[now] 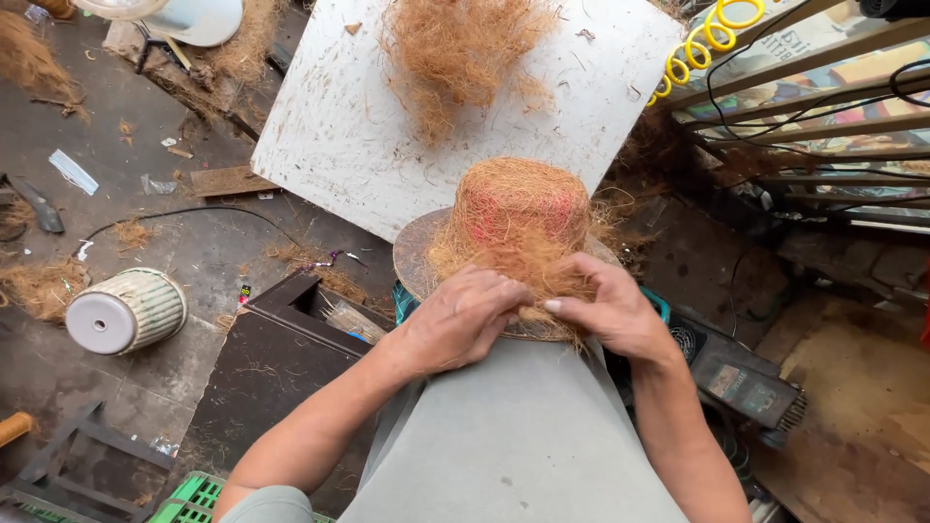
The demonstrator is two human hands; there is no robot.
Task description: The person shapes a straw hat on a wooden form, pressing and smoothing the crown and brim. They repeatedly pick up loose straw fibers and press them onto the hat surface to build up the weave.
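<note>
An upturned pot shape wrapped in brown coconut fibre [523, 208] stands on a round disc [415, 254], red showing through the fibre. My left hand [463, 315] and my right hand [603, 308] press together on the loose fibre at its near lower edge, fingers curled into the strands. Both hands meet at the front of the mould, thumbs almost touching.
A white board [339, 126] behind carries a loose heap of fibre [460, 53]. A ribbed white pot [126, 310] lies on its side at left. A dark box [266, 358], a green crate [194, 499], a power tool [746, 383], a yellow coiled hose [702, 39] and wooden slats surround me.
</note>
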